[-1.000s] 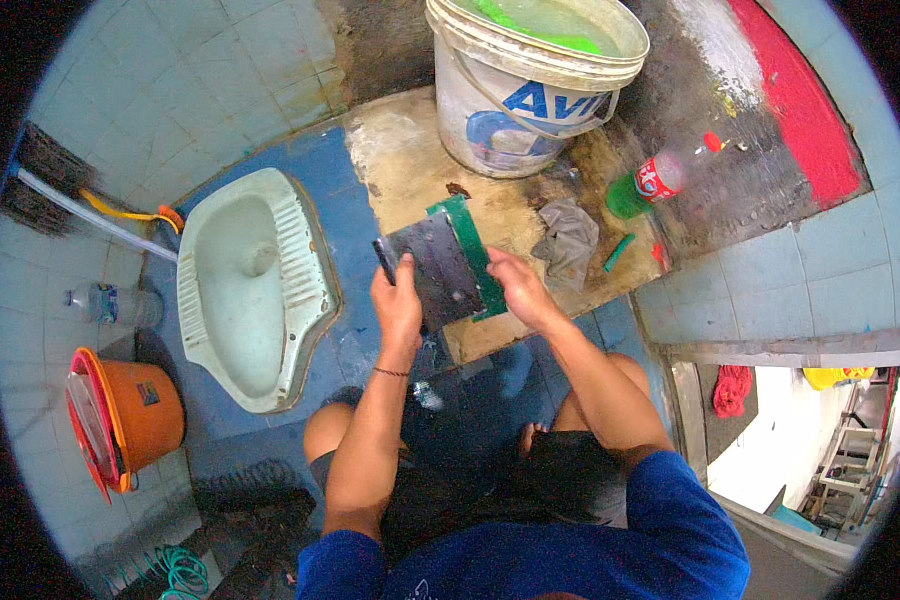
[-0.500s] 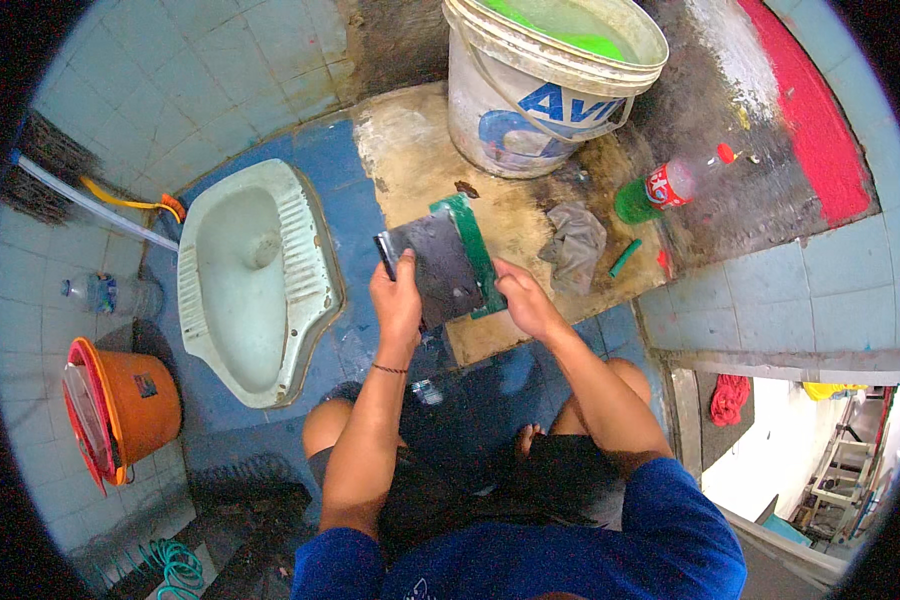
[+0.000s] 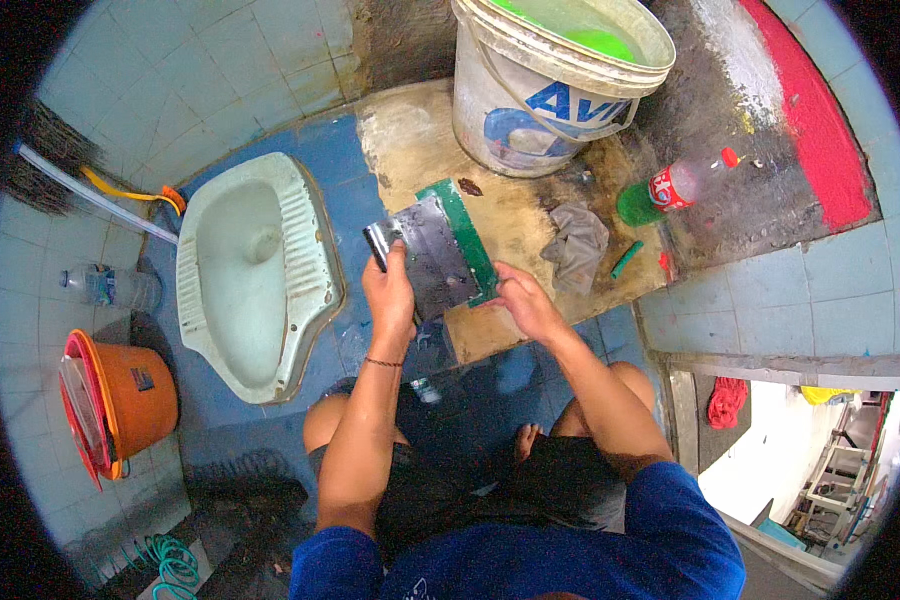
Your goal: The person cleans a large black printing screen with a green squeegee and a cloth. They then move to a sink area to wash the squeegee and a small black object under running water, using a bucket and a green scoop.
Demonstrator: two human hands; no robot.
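Both hands hold a flat dark-grey panel (image 3: 432, 258) with a wide green band (image 3: 468, 240) along its right side and a shiny rounded edge at its upper left. Its exact kind I cannot make out. My left hand (image 3: 392, 290) grips the panel's left side, thumb on the face and the other fingers mostly hidden beneath. At the lower right corner, my right hand (image 3: 526, 303) has closed fingers on the green band's edge. The panel is tilted above a worn, yellowish floor patch (image 3: 410, 130). A crumpled grey cloth (image 3: 576, 245) lies right of it.
A large white bucket (image 3: 520, 120) with greenish contents stands ahead. Right of it lie a bottle of green liquid (image 3: 640, 203) and a small green stick (image 3: 626, 260). A squat toilet (image 3: 245, 270), orange bucket (image 3: 145, 405), clear bottle (image 3: 110, 287) and broom (image 3: 55, 160) are at left.
The panel has tipped in my hands, so more of its rounded upper-left edge and green band shows. My left hand has shifted slightly; the grip of both hands stays.
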